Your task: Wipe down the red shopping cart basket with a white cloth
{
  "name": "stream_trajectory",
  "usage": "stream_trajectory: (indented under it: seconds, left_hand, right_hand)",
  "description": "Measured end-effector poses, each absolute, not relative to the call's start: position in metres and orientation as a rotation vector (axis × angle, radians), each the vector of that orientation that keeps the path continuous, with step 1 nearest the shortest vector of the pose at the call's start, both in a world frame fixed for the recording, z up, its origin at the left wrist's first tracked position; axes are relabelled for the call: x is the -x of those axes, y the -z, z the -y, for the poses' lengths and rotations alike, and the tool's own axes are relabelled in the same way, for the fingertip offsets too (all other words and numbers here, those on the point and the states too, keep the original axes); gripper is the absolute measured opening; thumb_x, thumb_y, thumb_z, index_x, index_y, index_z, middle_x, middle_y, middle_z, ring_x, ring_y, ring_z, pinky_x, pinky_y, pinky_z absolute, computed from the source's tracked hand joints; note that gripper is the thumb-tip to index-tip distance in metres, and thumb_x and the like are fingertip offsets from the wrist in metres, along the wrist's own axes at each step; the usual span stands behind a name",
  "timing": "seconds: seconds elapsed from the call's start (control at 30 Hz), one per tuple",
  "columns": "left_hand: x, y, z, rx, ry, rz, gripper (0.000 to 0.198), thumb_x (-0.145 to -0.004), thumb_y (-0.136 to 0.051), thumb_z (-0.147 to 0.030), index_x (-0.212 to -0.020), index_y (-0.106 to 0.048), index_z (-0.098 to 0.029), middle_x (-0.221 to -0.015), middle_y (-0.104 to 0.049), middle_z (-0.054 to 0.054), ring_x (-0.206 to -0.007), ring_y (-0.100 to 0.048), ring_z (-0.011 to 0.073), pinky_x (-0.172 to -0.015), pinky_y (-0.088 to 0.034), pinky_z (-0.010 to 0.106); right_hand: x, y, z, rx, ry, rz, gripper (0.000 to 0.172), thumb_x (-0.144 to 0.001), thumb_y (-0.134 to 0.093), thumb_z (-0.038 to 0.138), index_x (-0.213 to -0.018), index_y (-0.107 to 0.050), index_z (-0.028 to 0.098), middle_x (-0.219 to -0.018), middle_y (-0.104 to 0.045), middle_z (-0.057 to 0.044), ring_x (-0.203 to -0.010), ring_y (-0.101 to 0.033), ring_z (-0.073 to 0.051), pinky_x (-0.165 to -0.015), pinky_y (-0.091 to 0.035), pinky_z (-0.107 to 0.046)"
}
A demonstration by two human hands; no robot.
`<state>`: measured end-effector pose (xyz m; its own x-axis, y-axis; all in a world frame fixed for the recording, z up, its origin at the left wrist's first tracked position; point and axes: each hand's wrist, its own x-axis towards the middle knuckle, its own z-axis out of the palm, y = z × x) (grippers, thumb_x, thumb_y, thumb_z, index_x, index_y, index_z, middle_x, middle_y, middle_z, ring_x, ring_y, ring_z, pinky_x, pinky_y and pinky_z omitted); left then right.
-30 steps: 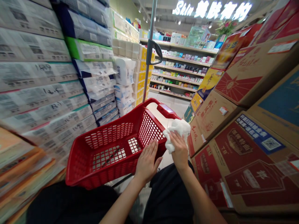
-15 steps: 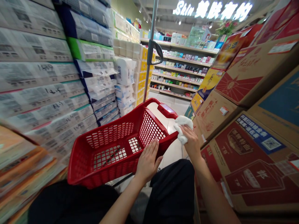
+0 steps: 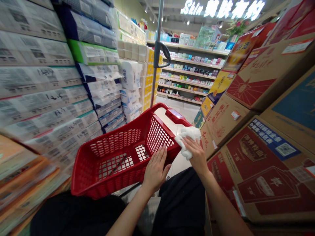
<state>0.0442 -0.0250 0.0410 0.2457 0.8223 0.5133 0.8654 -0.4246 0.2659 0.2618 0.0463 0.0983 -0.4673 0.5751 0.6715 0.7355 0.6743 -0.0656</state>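
A red plastic shopping basket [image 3: 110,141] with grid walls stands tilted across my view, its handle [image 3: 174,115] at the far right end. My left hand [image 3: 156,167] lies on the near rim with its fingers stretched out flat and the thumb apart. A white cloth [image 3: 189,136] is bunched under my right hand [image 3: 195,151], which presses it against the basket's right end, beside the handle. The cloth covers part of the red rim there. Nothing lies inside the basket apart from a dark bar seen through or on its grid floor.
Stacked paper packs [image 3: 41,78] rise on the left. Printed cartons [image 3: 258,157] are piled on the right. A metal pole [image 3: 157,29] with a grey hook-like handle [image 3: 162,54] stands behind the basket. Shelves of small boxed goods [image 3: 187,68] fill the back.
My right hand has slid the cloth left and slightly down, along the basket's end towards the near rim corner. My left hand and the basket stay in place.
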Motion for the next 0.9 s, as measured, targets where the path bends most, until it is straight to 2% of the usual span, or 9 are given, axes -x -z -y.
stream_trajectory:
  seconds: [0.13,0.27,0.43,0.6,0.73,0.9]
  left_hand:
    - [-0.045,-0.042,0.025,2.422,0.921,1.655,0.063,-0.1,-0.033,-0.043,-0.154,-0.018,-0.014,-0.16,-0.026,0.008,-0.149,-0.021,0.0206,-0.12,-0.025,0.04]
    - [-0.045,-0.04,0.025,2.405,0.925,1.65,0.065,-0.1,-0.034,-0.043,-0.154,-0.017,-0.013,-0.159,-0.027,0.009,-0.149,-0.021,0.0208,-0.12,-0.026,0.04]
    - [-0.044,-0.039,0.025,2.405,0.909,1.643,0.063,-0.099,-0.035,-0.043,-0.152,-0.024,-0.012,-0.159,-0.028,0.01,-0.148,-0.022,0.0227,-0.12,-0.026,0.041]
    - [-0.043,-0.042,0.026,2.425,0.885,1.648,0.063,-0.1,-0.033,-0.042,-0.154,-0.019,-0.012,-0.159,-0.026,0.01,-0.149,-0.021,0.0214,-0.12,-0.026,0.041]
    - [-0.044,-0.045,0.026,2.417,0.915,1.647,0.063,-0.1,-0.034,-0.042,-0.154,-0.016,-0.015,-0.16,-0.025,0.009,-0.148,-0.022,0.0219,-0.119,-0.027,0.041]
    - [-0.045,-0.043,0.026,2.407,0.921,1.643,0.064,-0.1,-0.034,-0.041,-0.154,-0.016,-0.014,-0.159,-0.026,0.01,-0.148,-0.022,0.0227,-0.119,-0.028,0.042]
  right_hand:
    - [-0.285,-0.112,-0.071,1.091,0.334,2.06,0.044,-0.091,-0.046,0.013,-0.131,-0.06,0.022,-0.133,-0.062,-0.008,-0.131,-0.052,-0.025,-0.11,-0.041,-0.044]
    - [-0.253,-0.095,-0.053,1.135,0.32,2.018,0.049,-0.089,-0.044,0.009,-0.134,-0.057,0.022,-0.135,-0.061,-0.008,-0.134,-0.048,-0.027,-0.113,-0.036,-0.049]
    - [-0.208,-0.068,-0.014,0.936,0.251,2.188,0.046,-0.092,-0.044,0.011,-0.135,-0.056,0.022,-0.134,-0.062,-0.007,-0.133,-0.05,-0.023,-0.115,-0.035,-0.045]
    - [-0.243,-0.086,-0.036,0.892,0.298,2.226,0.04,-0.095,-0.045,0.015,-0.131,-0.059,0.024,-0.131,-0.064,-0.006,-0.13,-0.053,-0.022,-0.117,-0.032,-0.046]
    - [-0.275,-0.106,-0.064,1.021,0.335,2.092,0.041,-0.094,-0.046,0.014,-0.13,-0.061,0.025,-0.129,-0.065,-0.006,-0.128,-0.054,-0.024,-0.114,-0.035,-0.048]
    - [-0.239,-0.09,-0.043,1.11,0.311,1.995,0.046,-0.091,-0.045,0.009,-0.133,-0.058,0.022,-0.131,-0.063,-0.007,-0.131,-0.051,-0.026,-0.114,-0.035,-0.05]
